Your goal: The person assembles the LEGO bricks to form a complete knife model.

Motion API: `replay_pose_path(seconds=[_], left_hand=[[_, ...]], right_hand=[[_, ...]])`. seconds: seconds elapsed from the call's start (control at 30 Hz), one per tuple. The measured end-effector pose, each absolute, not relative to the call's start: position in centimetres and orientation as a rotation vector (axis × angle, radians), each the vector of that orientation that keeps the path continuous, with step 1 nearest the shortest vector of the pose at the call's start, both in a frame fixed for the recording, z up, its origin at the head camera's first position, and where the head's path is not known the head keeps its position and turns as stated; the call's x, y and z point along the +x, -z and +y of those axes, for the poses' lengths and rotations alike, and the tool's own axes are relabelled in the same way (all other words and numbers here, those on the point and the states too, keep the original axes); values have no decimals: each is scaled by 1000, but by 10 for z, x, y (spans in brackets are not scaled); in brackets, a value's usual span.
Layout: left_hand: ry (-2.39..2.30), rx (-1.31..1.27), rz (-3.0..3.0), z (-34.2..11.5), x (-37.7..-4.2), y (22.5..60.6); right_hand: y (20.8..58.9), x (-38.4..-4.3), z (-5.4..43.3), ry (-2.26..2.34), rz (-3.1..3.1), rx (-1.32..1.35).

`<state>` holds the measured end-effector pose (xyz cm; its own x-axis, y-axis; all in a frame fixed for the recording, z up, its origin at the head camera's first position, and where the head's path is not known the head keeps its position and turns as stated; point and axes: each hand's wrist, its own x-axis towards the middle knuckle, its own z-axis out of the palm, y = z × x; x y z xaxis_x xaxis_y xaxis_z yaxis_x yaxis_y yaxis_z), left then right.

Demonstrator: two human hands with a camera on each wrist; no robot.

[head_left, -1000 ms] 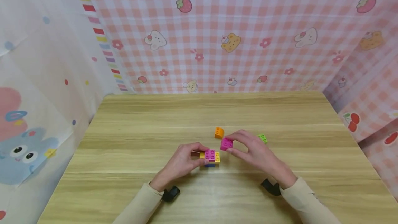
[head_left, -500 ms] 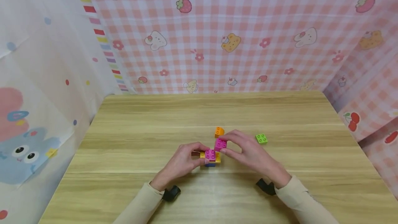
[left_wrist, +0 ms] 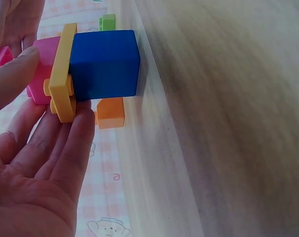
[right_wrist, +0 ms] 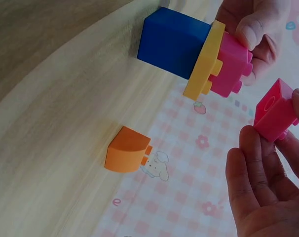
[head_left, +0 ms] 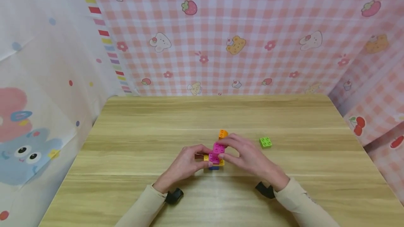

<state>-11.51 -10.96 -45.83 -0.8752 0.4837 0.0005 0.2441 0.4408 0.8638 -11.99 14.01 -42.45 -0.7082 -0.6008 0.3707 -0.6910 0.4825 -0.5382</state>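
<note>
My left hand (head_left: 184, 162) grips a small stack of toy building bricks by its upper part. At the bottom of the stack is a blue brick (left_wrist: 105, 64); over it lies a flat yellow plate (left_wrist: 64, 74), and a pink brick (right_wrist: 231, 64) sits on top. My right hand (head_left: 249, 155) pinches a second pink brick (right_wrist: 275, 109) between thumb and fingers. It is just above the stack's top and slightly right of it. In the right wrist view a gap shows between the two pink bricks.
An orange brick with a curved side (head_left: 223, 134) lies behind the stack, partly hidden by my right hand in the head view. A green brick (head_left: 265, 142) lies farther right on the wooden table (head_left: 145, 122). Checked cloth (head_left: 202, 20) hangs behind the table.
My right hand has moved left with its pink brick, from beside the stack to over its top. The green brick is now uncovered. My left hand keeps its place on the stack.
</note>
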Motion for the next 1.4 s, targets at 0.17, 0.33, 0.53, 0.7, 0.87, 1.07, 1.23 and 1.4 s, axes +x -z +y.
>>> replay_pose_path(seconds=[0.17, 0.33, 0.53, 0.7, 0.87, 1.07, 1.23, 1.4], left_hand=[[-1429, 619, 2424, -109, -116, 460], [-1447, 625, 2409, -110, -116, 460], [-1441, 622, 2412, -110, -116, 460], [-1435, 626, 2418, -110, -117, 460], [-1449, 625, 2413, -110, -117, 460], [-1430, 605, 2419, -109, -116, 458], [-1404, 591, 2429, -109, -116, 458], [-1391, 602, 2441, -109, -116, 458]], right_hand=[[425, -120, 136, -1075, -2633, 1141], [426, -121, 134, -1099, -2618, 1177], [430, -122, 132, -1122, -2618, 1200], [430, -122, 131, -1134, -2615, 1218], [431, -122, 129, -1112, -2626, 1218], [434, -122, 129, -1092, -2641, 1215], [436, -122, 129, -1097, -2657, 1232], [435, -122, 129, -1084, -2649, 1236]])
